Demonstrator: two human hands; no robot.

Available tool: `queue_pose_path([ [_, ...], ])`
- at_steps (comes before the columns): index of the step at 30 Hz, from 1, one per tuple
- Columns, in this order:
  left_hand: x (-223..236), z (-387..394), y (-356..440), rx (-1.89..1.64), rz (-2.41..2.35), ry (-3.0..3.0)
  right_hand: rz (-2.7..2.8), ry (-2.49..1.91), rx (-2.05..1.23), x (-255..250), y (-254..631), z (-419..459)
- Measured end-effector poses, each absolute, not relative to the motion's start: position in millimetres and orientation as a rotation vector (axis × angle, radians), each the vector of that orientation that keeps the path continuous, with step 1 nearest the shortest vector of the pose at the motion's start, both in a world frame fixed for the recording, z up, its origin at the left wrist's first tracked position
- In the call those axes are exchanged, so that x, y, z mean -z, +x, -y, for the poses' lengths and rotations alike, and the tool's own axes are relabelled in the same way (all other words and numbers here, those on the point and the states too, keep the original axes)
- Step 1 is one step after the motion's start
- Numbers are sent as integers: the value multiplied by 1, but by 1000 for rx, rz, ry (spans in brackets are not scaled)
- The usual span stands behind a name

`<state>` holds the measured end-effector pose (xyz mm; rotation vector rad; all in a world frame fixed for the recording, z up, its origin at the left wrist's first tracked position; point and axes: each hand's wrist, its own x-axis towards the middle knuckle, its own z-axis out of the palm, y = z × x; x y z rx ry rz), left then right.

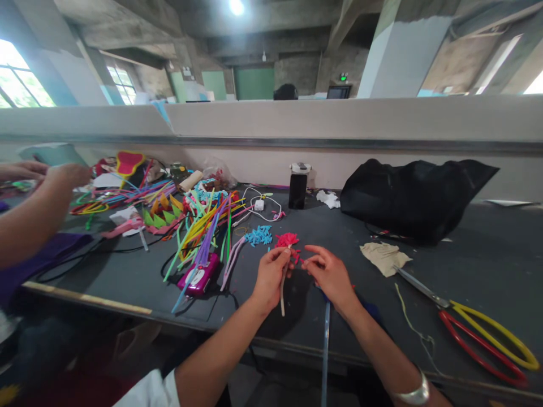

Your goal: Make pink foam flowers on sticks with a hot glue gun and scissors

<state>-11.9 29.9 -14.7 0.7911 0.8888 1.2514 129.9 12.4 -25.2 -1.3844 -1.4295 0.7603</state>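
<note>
My left hand (270, 278) is closed, pinching a pale pipe cleaner (283, 302) whose lower end hangs toward the table edge. Its upper tip rises just above the thumb, in front of a pile of short red-pink fuzzy pieces (287, 239). Close by on the right, my right hand (331, 278) has its fingers curled and the index finger reaching left. A speck of pink shows at its fingertips; whether it is gripped there is unclear. Short blue fuzzy pieces (258, 235) lie left of the red-pink pile.
Colourful pipe cleaners (199, 229) lie across a magenta box (199, 277) at left. A phone (297, 191) stands upright behind my hands. Large scissors (449, 305), a beige cloth (384, 258) and a black bag (407, 198) occupy the right. Another person's arms (38, 209) work at far left.
</note>
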Motion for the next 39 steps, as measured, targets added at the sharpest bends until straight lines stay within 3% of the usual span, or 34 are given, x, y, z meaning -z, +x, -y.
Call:
queue_pose_path([
  [28, 10, -21, -15, -1104, -744, 796, 1357, -1323, -605, 9, 131, 0],
  [39, 5, -16, -14, -1041, -767, 831, 1426, -1324, -404, -2, 133, 7],
])
